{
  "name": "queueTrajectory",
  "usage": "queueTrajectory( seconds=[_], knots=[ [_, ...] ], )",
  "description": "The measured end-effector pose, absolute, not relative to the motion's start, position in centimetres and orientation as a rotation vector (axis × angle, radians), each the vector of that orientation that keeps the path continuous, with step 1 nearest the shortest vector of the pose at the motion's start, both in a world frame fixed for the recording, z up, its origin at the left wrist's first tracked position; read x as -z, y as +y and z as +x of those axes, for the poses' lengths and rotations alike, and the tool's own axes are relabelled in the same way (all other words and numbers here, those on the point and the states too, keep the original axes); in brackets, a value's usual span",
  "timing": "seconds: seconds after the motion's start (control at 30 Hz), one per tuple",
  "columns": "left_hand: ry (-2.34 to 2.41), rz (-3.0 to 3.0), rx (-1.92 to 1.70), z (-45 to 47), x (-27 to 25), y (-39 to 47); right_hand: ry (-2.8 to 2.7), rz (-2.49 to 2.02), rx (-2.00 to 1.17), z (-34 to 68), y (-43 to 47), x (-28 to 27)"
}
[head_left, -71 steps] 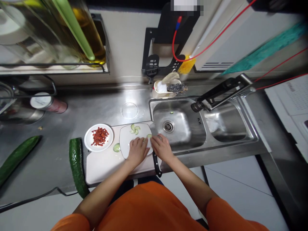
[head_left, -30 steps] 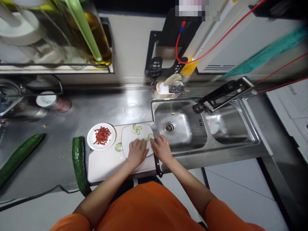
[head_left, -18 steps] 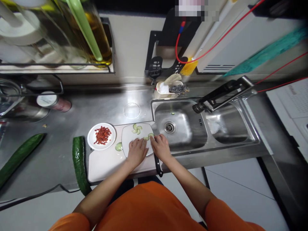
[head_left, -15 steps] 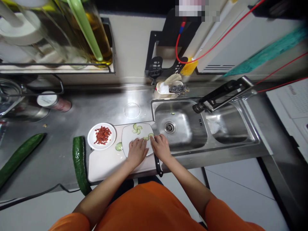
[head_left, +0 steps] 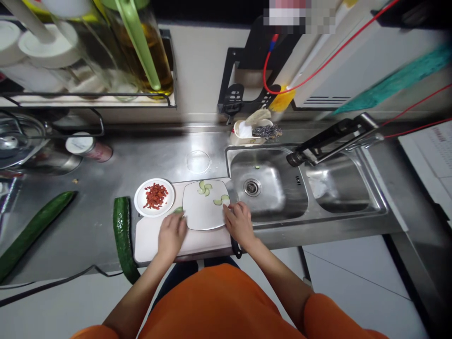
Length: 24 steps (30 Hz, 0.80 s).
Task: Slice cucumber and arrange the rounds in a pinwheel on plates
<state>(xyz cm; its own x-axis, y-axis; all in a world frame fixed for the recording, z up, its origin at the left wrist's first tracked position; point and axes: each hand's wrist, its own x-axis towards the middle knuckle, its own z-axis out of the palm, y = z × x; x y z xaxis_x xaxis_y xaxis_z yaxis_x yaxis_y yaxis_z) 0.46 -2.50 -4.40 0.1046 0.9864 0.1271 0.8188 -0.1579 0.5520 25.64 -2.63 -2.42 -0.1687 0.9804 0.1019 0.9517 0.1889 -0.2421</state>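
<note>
A white square plate (head_left: pixel 203 219) with a dark rim lies on a pale cutting board (head_left: pixel 150 242). Pale green cucumber slices form one curved cluster (head_left: pixel 204 188) near its far edge, and a smaller pair (head_left: pixel 221 200) sits toward the right. My left hand (head_left: pixel 172 235), fingers loosely bent, reaches over a cucumber piece (head_left: pixel 179 209) on the board, just left of the plate, partly covering it. At the plate's right rim, my right hand (head_left: pixel 240 222) has its thumb and fingertips on the edge. Below it, a black knife handle (head_left: pixel 236 247) shows in part.
A round white plate (head_left: pixel 139 203) of red dried berries (head_left: pixel 155 195) overlaps the board's far left corner. Whole cucumbers (head_left: pixel 123 235) lie left of the board, one curved close by, another (head_left: pixel 35 230) farther off. The double sink (head_left: pixel 271 202) with its faucet (head_left: pixel 328 139) is on the right.
My left hand has moved left, off the square plate to the cucumber piece. My right hand has drawn back from the right-hand slices to the plate's rim. The view has shifted slightly.
</note>
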Motion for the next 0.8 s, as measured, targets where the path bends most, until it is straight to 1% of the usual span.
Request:
queueTrajectory(
  seconds=[0.1,0.2,0.5,0.8],
  knots=[
    [1.959,1.905,-0.622,-1.9,5.3,-2.9,-2.216,-1.838,-0.231,24.6,-3.5,2.3],
    [2.067,1.844,-0.530,-2.1,5.7,-2.7,-2.221,-1.832,-0.287,23.6,-4.0,2.2],
    [2.111,1.831,-0.322,-0.8,4.6,-2.2,-2.247,-1.830,-0.345,22.4,-4.3,1.6],
    [2.115,1.576,-0.429,-0.5,3.8,-1.3,-2.191,-1.802,-0.406,21.7,-4.4,1.3]
  ],
)
